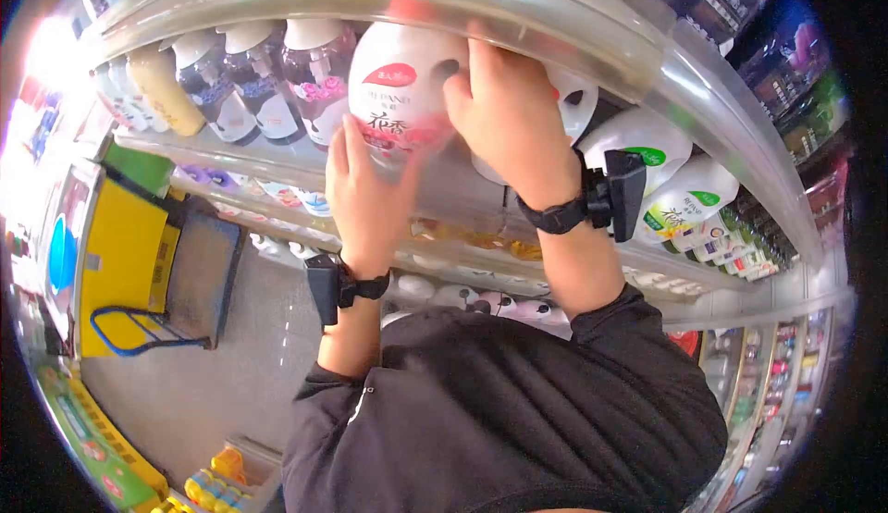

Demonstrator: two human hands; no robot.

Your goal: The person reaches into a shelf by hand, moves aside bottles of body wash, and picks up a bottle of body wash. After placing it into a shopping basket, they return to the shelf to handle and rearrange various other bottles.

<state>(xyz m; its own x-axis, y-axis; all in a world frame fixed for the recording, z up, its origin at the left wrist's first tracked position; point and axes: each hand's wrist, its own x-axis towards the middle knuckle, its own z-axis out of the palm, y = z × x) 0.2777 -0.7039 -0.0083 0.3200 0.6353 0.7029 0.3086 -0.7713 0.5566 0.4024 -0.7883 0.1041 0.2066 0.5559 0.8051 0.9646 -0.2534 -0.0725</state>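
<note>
A white laundry detergent bottle (pixel 393 87) with a red cap and pink floral label stands upright at the front of the upper shelf, its top partly behind the clear shelf rail. My right hand (pixel 504 97) grips it at the handle side, on the right; some of those fingers are hidden. Low on the bottle's left side, my left hand (pixel 368 189) is pressed with fingers and thumb around the base. Both wrists wear black strapped devices.
Pump bottles (pixel 319 74) line the shelf to the left. White bottles with green labels (pixel 689 198) lean at the right. A curved clear rail (pixel 518 0) crosses above my hands. Lower shelves hold more goods. A yellow cart (pixel 125 245) stands on the floor at left.
</note>
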